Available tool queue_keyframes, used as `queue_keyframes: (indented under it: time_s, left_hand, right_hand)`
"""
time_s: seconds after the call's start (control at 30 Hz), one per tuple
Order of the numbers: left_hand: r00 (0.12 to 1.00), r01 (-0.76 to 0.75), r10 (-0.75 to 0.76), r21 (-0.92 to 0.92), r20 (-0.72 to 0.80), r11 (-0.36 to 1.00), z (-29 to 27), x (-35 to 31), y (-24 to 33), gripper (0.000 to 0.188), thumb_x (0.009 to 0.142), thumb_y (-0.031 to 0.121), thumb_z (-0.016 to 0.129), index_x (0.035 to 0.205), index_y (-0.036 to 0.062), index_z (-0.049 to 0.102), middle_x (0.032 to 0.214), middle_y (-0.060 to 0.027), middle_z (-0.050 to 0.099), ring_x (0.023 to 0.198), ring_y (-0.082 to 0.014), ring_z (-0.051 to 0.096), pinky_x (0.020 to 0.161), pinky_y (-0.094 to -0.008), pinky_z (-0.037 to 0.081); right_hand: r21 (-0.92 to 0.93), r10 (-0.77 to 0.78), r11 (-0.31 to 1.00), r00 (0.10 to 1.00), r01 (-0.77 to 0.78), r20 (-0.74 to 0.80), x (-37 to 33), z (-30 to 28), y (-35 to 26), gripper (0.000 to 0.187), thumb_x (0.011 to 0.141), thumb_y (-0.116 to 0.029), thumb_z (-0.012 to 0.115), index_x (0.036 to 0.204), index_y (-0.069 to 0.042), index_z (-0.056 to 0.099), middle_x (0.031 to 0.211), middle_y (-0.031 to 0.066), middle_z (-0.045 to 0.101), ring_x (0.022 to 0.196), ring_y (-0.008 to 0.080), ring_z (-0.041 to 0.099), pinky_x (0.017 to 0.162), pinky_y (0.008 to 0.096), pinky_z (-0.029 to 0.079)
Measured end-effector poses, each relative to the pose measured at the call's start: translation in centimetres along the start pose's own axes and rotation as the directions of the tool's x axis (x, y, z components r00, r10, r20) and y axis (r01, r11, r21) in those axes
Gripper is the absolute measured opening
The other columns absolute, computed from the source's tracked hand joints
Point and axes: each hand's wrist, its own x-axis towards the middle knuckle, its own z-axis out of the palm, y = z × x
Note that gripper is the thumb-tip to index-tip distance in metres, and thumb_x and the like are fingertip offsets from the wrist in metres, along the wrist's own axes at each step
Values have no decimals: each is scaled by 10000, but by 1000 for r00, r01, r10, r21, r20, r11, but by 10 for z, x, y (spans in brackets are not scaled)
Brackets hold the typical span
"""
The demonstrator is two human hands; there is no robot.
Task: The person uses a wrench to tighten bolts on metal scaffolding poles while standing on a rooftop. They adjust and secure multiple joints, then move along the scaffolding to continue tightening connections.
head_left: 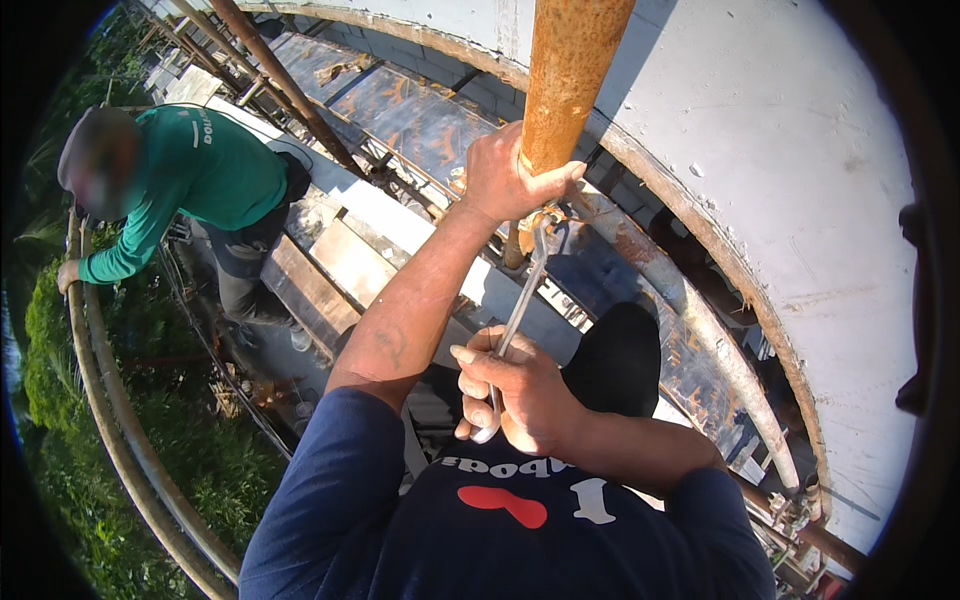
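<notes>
My left hand [507, 175] is wrapped round a thick, rusty orange scaffold pole [573, 75] that rises toward the top of the view. Below it, my right hand [520, 388] grips the lower part of a long silver wrench [522, 300]. The wrench slants upward, and its far end meets a scaffold coupler [546, 216] at the pole, just under my left hand. How its jaw sits on the coupler is too small to tell. The palm side of my left hand is hidden by the pole.
At the left a person in a green shirt [225, 165] leans on curved pipes [105, 380]. Planks [352, 262] and a dark metal sheet [400, 105] form the platform. A curved pale concrete wall [790, 170] stands to the right, with greenery [150, 470] far below.
</notes>
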Motion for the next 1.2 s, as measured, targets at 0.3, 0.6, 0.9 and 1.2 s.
queue_keyframes:
  time_s: [0.3,0.6,0.9,1.2]
  left_hand:
    - [999,-50,50,2,-19,999,4,1,-4,477,751,479,817,976,79,690,762,-103,671,671,-316,690,588,-413,538]
    - [998,-62,62,-8,-33,998,4,0,-5,502,735,508,826,991,97,695,775,-102,677,689,-313,693,594,-415,540]
    - [998,-37,35,-48,-43,998,5,1,-3,485,713,451,839,1010,94,700,786,-110,693,692,-320,692,613,-409,549]
    - [1000,-6,5,-39,-27,999,5,0,-4,497,710,461,826,1020,92,702,794,-108,696,709,-324,696,624,-412,552]
  right_hand:
    - [-98,74,993,997,-72,8,-6,17,-38,257,974,-171,640,973,-14,436,774,78,499,528,152,542,519,391,562]
    - [-809,-527,540,843,233,-109,107,-114,70,251,973,-119,600,1138,-41,428,836,165,592,675,312,658,635,437,520]
    - [-990,-996,-27,86,-135,16,259,-312,-73,395,856,-184,584,1195,8,649,1142,287,664,1115,461,608,970,495,479]
    - [-979,-892,135,412,-151,-186,194,-281,-42,413,975,-313,594,1189,36,648,980,289,696,947,424,684,820,451,534]
